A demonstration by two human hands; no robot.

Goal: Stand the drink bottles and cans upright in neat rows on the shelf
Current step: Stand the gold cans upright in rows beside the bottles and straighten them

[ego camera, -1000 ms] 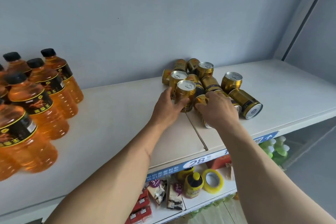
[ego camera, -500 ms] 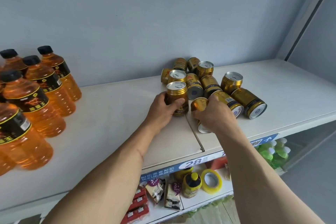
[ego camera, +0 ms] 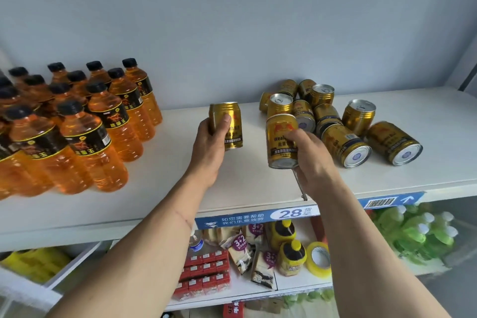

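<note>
Gold cans leave the heap (ego camera: pixel 333 121): left hand (ego camera: pixel 209 144) and right hand (ego camera: pixel 312 160) each grip one; set them upright, flush beside the bottles (ego camera: pixel 85 121).

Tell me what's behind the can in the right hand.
Behind the can held by the right hand sits the pile of gold cans: some upright, several on their sides. The held can covers part of the pile, so what lies there is hidden.

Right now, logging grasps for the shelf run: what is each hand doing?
Left hand: grips a gold can, upright.
Right hand: grips a second gold can, held roughly upright by the pile.
</note>
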